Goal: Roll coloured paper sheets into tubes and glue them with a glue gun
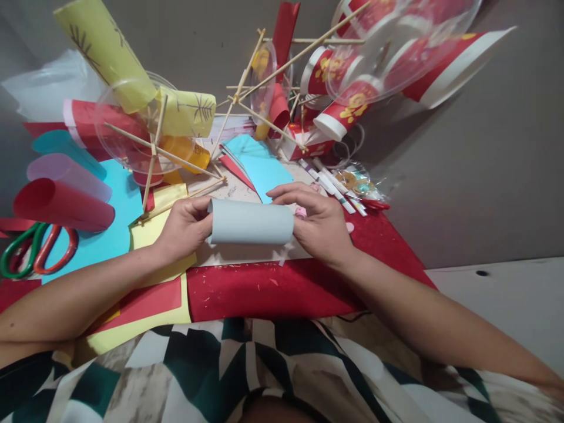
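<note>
A light grey-blue paper tube (252, 222) lies level between my two hands, just above the front of a pale board (207, 257). My left hand (187, 226) pinches the tube's left end, thumb towards me. At the other end, my right hand (324, 220) grips the rim with its thumb low and its fingers bent over the top. Behind the tube, blue paper sheets (259, 164) lie fanned over the board. A small pink piece (301, 212) shows beside my right fingers.
Rolled red (64, 205), purple and blue tubes lie at left near green-and-orange-handled scissors (55, 249). Stick frames (238, 97) carrying yellow tubes (106, 56) and red paper cups (350, 108) stand behind. Markers (328, 182) lie at right on the red cloth (264, 291); a grey wall (462, 176) rises beyond.
</note>
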### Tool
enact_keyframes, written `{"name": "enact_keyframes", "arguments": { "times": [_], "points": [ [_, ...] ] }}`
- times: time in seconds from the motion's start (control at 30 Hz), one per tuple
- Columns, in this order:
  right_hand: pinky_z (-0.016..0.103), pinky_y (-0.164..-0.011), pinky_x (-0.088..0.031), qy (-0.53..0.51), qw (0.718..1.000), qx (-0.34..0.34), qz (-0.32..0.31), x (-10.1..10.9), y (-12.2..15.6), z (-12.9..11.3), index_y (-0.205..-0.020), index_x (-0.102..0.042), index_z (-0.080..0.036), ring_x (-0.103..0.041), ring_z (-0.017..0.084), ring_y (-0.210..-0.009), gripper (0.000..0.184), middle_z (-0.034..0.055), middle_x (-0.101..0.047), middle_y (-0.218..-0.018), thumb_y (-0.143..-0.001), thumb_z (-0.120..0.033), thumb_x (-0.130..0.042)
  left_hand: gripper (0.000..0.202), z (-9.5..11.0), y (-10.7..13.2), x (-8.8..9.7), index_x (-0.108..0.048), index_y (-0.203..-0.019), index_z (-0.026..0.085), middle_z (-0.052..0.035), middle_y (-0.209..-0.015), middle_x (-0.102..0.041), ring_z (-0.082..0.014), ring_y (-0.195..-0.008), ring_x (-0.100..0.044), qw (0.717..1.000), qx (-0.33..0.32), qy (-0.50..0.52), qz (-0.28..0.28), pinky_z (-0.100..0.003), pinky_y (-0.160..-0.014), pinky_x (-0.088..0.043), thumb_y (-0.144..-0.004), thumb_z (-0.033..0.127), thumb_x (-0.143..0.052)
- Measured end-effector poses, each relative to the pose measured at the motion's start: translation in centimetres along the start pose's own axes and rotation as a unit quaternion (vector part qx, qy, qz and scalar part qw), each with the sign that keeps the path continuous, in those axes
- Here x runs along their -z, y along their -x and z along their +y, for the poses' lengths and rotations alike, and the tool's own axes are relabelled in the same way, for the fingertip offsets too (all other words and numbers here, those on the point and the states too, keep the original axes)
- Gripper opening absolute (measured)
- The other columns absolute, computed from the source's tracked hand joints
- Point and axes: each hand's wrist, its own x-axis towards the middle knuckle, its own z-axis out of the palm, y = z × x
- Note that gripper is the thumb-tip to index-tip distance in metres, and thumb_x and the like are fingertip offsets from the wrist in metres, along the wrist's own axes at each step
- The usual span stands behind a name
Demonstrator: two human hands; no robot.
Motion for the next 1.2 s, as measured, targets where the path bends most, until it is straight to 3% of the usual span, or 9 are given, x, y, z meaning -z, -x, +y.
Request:
{"name": "enact_keyframes", "arguments": {
  "times": [0.27, 0.47, 0.63, 0.8, 0.97, 1.2],
  "points": [
    [0.037, -0.09, -0.049, -0.077, 0.987, -0.135, -0.033, 0.0, -0.2, 0.0, -0.074, -0.071, -0.022, -0.066, 0.019, -0.093, 0.005, 0.0029, -0.074, -0.096, -0.07, -0.018, -0.07, 0.027, -0.7, 0.7, 0.0, -0.074, -0.071, 0.015, -0.0014, -0.067, -0.071, -0.0137, -0.061, -0.059, 1.0, 0.014, -0.015, -0.015, -0.023, -0.056, -0.048, -0.079, 0.041, -0.077],
    [0.027, -0.066, -0.045, -0.126, 0.965, -0.221, -0.069, -0.4, -0.3, -0.1, -0.072, -0.066, -0.02, -0.057, 0.012, -0.066, 0.007, -0.0034, -0.067, -0.07, -0.066, -0.018, -0.068, 0.021, -0.6, 0.7, 0.2, -0.074, -0.071, 0.014, 0.0001, -0.063, -0.067, -0.0109, -0.059, -0.056, 0.999, 0.026, 0.022, -0.037, -0.022, -0.057, -0.046, -0.079, 0.033, -0.076],
    [0.023, -0.055, -0.041, -0.185, 0.937, -0.291, -0.059, -1.2, -0.6, -0.8, -0.089, -0.066, -0.021, -0.054, 0.011, -0.058, 0.033, -0.0063, -0.066, -0.069, -0.057, -0.016, -0.071, 0.022, -1.1, 0.4, 0.6, -0.076, -0.073, 0.014, 0.0004, -0.061, -0.067, -0.0103, -0.056, -0.056, 0.997, 0.046, 0.056, -0.027, -0.021, -0.056, -0.047, -0.074, 0.035, -0.081],
    [0.028, -0.068, -0.049, -0.19, 0.935, -0.291, -0.076, -2.6, -1.4, -0.5, -0.075, -0.07, -0.018, -0.064, 0.018, -0.074, 0.022, -0.0012, -0.07, -0.07, -0.053, -0.022, -0.074, 0.027, -1.5, 0.0, 0.7, -0.079, -0.078, 0.014, -0.0024, -0.065, -0.071, -0.0105, -0.052, -0.059, 0.992, 0.078, 0.102, -0.003, -0.022, -0.053, -0.052, -0.067, 0.038, -0.086],
    [0.032, -0.06, -0.05, -0.211, 0.929, -0.289, -0.094, -4.3, -2.3, -0.1, -0.072, -0.072, -0.017, -0.064, 0.023, -0.069, 0.028, 0.0017, -0.066, -0.059, -0.055, -0.04, -0.071, 0.037, -1.6, -0.3, 1.0, -0.081, -0.089, 0.013, -0.0059, -0.07, -0.075, -0.0149, -0.055, -0.067, 0.986, 0.11, 0.12, 0.025, -0.022, -0.051, -0.053, -0.062, 0.038, -0.087],
    [0.034, -0.055, -0.05, -0.212, 0.932, -0.274, -0.106, -5.1, -1.9, 0.6, -0.076, -0.075, -0.02, -0.063, 0.025, -0.065, 0.026, 0.0031, -0.065, -0.055, -0.059, -0.039, -0.069, 0.032, -2.2, -0.3, 0.9, -0.081, -0.084, 0.013, -0.0056, -0.062, -0.073, -0.0132, -0.048, -0.064, 0.985, 0.126, 0.114, 0.031, -0.021, -0.049, -0.051, -0.061, 0.035, -0.085]
  ]
}}
